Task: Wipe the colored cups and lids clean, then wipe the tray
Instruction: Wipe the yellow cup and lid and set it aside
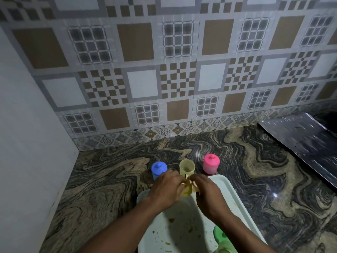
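My left hand (166, 187) and my right hand (207, 189) meet over the far end of the white tray (235, 196). Between them is a yellow lid (186, 193), gripped by my left hand. My right hand pinches a small tan cloth (195, 189) against it; my fingers hide most of both. An open yellow cup (187, 167) stands on the counter just behind my hands. A blue cup with its lid on (158, 168) stands to its left and a pink lidded cup (211, 163) to its right. A green cup (221, 238) lies in the tray's near right corner.
The tray floor (175, 232) carries yellowish food smears. The marbled stone counter (102, 179) ends at a white wall on the left and a tiled wall behind. A dark shiny sheet (306, 141) lies at the far right.
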Tool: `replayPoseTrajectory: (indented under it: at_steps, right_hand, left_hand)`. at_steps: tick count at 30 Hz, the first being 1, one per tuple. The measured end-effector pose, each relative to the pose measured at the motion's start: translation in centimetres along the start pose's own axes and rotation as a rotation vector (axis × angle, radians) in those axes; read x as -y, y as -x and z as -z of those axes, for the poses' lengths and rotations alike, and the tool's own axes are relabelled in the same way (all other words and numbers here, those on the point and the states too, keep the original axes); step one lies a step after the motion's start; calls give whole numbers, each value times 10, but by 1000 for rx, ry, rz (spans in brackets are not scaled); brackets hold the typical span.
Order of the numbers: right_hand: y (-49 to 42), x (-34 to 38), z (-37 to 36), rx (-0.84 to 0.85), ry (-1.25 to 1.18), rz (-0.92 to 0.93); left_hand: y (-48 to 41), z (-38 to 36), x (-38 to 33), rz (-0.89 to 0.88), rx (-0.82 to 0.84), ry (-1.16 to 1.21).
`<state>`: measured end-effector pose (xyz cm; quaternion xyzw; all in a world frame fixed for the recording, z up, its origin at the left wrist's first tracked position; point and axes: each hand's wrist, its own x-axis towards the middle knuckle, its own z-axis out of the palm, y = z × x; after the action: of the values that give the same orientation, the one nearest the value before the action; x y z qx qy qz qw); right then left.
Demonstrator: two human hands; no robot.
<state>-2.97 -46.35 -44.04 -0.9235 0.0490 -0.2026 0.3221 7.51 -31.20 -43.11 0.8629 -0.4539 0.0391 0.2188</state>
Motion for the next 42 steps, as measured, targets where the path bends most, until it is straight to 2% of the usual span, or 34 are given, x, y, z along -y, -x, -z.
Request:
replayPoseTrajectory:
  at_steps: [3,5,8,9,11,13,15,18,20,23,26,29,33,35,38,42]
  right_hand:
    - [8,1,-3,-31,86,106]
    - [14,-3,-3,7,138,173]
    - [20,-6,4,71,100,148]
    - [21,-7,6,34,27,90]
    - [20,-2,10,-113,-226,-138]
    - [10,4,16,-241,-625,-439]
    - [-4,12,26,-255,-981,-652]
    - [-17,29,35,-125,-1322,-746]
    - [-22,38,33,-115,-1449,-744]
    - [-23,42,22,-162,-1367,-751]
    - [-19,35,14,-120,-1187,-659]
    - [-17,27,16,-108,-1078,-648]
    - [-19,19,26,42,-928,-571]
    - [-23,17,31,130,-859,-533]
    - [-32,13,38,220,-767,-504]
    - [-43,14,44,295,-704,-455]
  left_hand:
    - [-2,4,2,-53,-87,0]
    - [1,3,4,-73,-105,-30]
    - [6,3,9,-27,-138,-25]
    - [7,4,11,0,-166,-20]
    - [5,6,13,15,-242,-30]
    - [0,8,11,-3,-304,-33]
    - [-3,8,6,-27,-358,-21]
    - [-5,6,-6,-32,-399,29]
    - [-7,5,-16,-26,-399,65]
    - [-6,3,-24,7,-406,82]
    - [-3,2,-26,45,-388,94]
    - [0,4,-27,58,-367,115]
    - [-1,20,-22,116,-351,141]
    - [-5,34,-13,206,-234,308]
    - [-15,51,-4,325,104,571]
    - [-23,55,2,375,215,673]
